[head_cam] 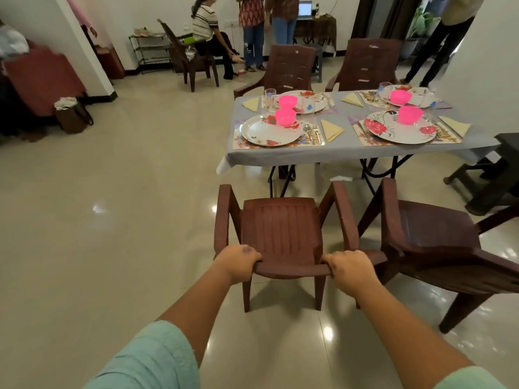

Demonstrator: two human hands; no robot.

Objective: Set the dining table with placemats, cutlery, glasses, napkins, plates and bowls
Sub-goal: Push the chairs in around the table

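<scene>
My left hand point(238, 261) and my right hand point(351, 269) both grip the top edge of a brown plastic chair point(280, 228) that faces the dining table point(345, 151). The table wears a grey cloth and carries several settings: floral placemats, a flowered plate point(266, 133) at the near left and another plate point(398, 130) at the near right, pink bowls point(285, 116), clear glasses point(270, 96), folded yellow napkins point(331, 130) and cutlery point(313, 133).
A second brown chair point(438, 240) stands askew right beside mine. Two more chairs point(289, 67) stand behind the table. A dark stool point(491, 175) is at the right. Several people stand and sit at the back. Shiny tiled floor lies open to the left.
</scene>
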